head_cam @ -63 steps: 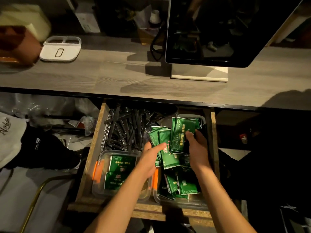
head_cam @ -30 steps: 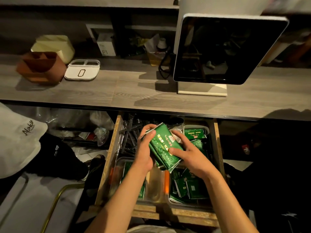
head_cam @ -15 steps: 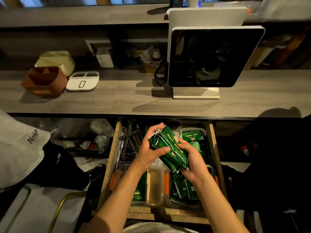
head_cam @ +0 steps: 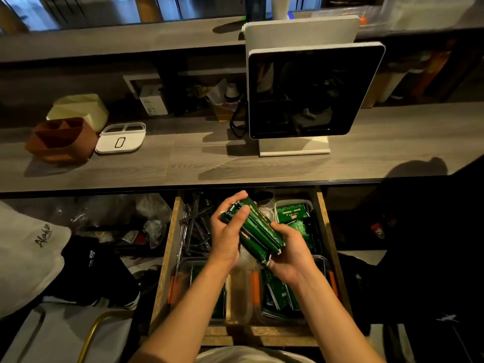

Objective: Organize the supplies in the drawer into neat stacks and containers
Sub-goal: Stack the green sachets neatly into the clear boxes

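Above the open drawer (head_cam: 167, 247), your left hand (head_cam: 227, 239) and right hand (head_cam: 290, 255) grip a bundle of green packets (head_cam: 258, 230), fingers curled round its ends. You seem to be squaring the stack; next, set it flat into a clear container (head_cam: 323, 263) below.

Both hands, left hand (head_cam: 227, 233) and right hand (head_cam: 290, 254), grip green packets (head_cam: 258, 231) above the drawer (head_cam: 167, 258).

Dim, warm overhead light, deep shadows at right (wide-angle edges bend, blur).
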Motion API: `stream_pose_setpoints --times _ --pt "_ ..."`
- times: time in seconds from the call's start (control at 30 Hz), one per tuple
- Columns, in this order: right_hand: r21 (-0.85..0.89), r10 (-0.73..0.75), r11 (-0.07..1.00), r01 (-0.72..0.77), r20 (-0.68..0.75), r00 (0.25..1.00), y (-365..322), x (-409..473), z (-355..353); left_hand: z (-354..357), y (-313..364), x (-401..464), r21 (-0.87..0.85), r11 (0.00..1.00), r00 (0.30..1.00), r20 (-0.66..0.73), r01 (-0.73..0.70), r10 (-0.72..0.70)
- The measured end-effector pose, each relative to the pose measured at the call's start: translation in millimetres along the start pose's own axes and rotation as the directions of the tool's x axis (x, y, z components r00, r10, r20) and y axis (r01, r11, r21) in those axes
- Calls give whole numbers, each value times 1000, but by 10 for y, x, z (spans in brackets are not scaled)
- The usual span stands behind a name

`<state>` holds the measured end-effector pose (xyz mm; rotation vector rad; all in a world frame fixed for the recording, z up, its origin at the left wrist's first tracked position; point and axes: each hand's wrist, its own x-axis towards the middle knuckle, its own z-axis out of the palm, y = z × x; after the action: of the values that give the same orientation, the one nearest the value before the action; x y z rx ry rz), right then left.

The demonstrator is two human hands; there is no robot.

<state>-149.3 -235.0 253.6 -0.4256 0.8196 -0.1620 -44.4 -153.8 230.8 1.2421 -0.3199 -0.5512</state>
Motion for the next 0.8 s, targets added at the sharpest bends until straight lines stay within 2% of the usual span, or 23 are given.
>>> stream_pose_setpoints --times 0.07,0.17,0.23,0.4,0.57,0.6,0.67,0.7,0.73,0.77,0.8 --pt "-4 40 999 -40 -23 999 -1 -8 23 29 0 9 108 991 997 22 -81 79" --pt "-47 17 999 -22 -95 995 7 29 18 95 -38 -17 176 972 988 21 -155 154" --pt "-102 -43 994 31 -122 992 31 44 10 154 -71 -58 244 945 975 10 -219 223" --pt "-269 -209 950 158 -174 962 69 29 61 198 -183 -145 402 837 928 122 -372 353" --pt "-277 -97 959 61 -121 988 28 -31 69 148 -278 -180 477 784 914 128 -397 385" --pt "-293 -111 954 70 -127 986 26 -29 48 141 -274 -185 476 788 917 123 -391 380" --pt "-353 -233 922 161 -171 957 8 11 -15 167 -177 -180 351 894 960 63 -278 273" --pt "-403 -324 886 229 -186 927 -18 42 -53 193 -100 -166 205 968 989 -9 -146 151" --pt "-475 -418 828 297 -170 893 -55 78 -105 206 -52 -127 39 999 997 -70 13 -11" --pt "-547 -498 755 361 -122 858 -99 91 -143 202 -7 -88 -78 985 984 -81 153 -159" --pt "-604 -562 673 426 -43 826 -143 89 -173 181 17 -45 -109 962 964 -63 251 -259"
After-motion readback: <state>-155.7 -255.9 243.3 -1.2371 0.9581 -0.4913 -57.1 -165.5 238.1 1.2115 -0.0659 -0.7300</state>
